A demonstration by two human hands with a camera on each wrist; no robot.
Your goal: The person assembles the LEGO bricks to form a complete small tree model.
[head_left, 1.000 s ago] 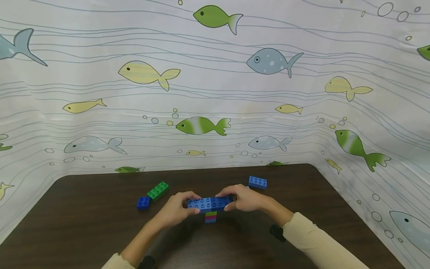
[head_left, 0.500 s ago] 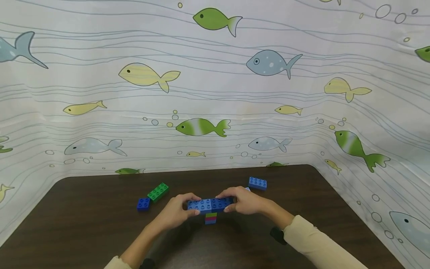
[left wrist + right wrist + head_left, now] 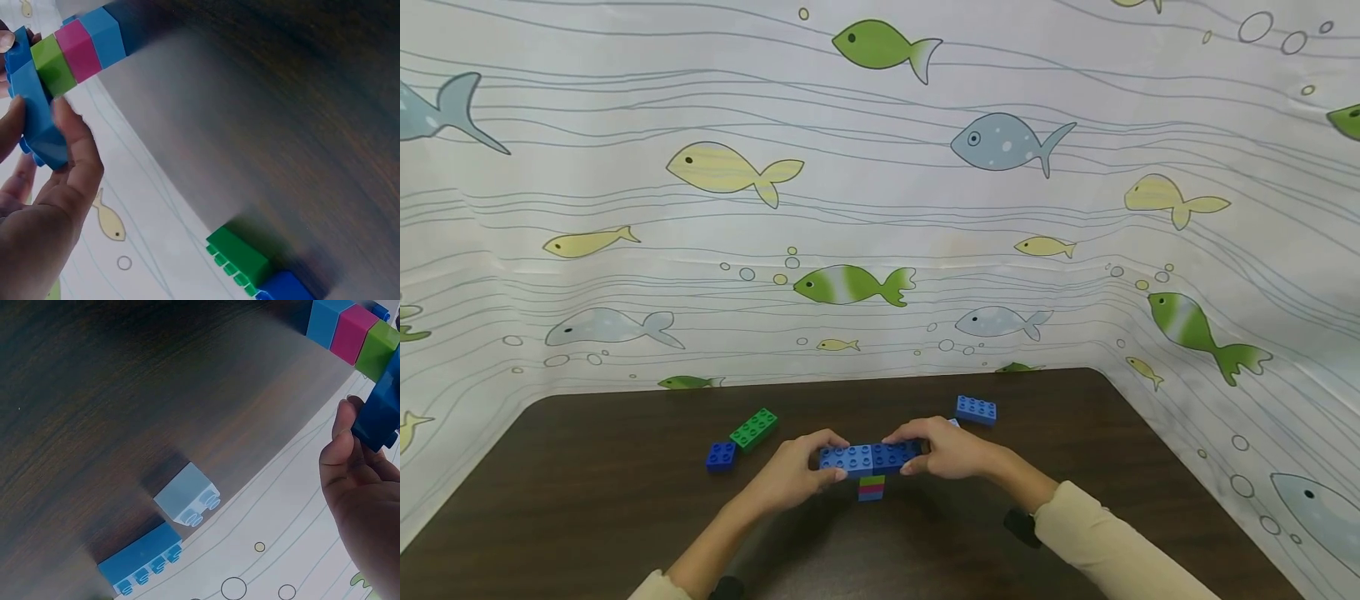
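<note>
Two blue toy building bricks lie end to end across the top of a small stack. My left hand (image 3: 793,471) pinches the lighter blue brick (image 3: 847,461) between thumb and fingers at its left end. At the other end, my right hand (image 3: 951,450) grips the darker blue brick (image 3: 891,457). Beneath their seam stands the upright stack: a lime green brick (image 3: 54,65) on top, a magenta brick (image 3: 78,50) below it, and a blue brick (image 3: 104,37) at the bottom, on the table. Studs show on both held bricks in the head view.
A green brick (image 3: 754,429) and a small dark blue brick (image 3: 721,456) lie at the left on the dark table (image 3: 587,483). Behind my right hand are a blue brick (image 3: 976,409) and a pale blue brick (image 3: 187,494). A fish-patterned sheet (image 3: 880,200) rises behind.
</note>
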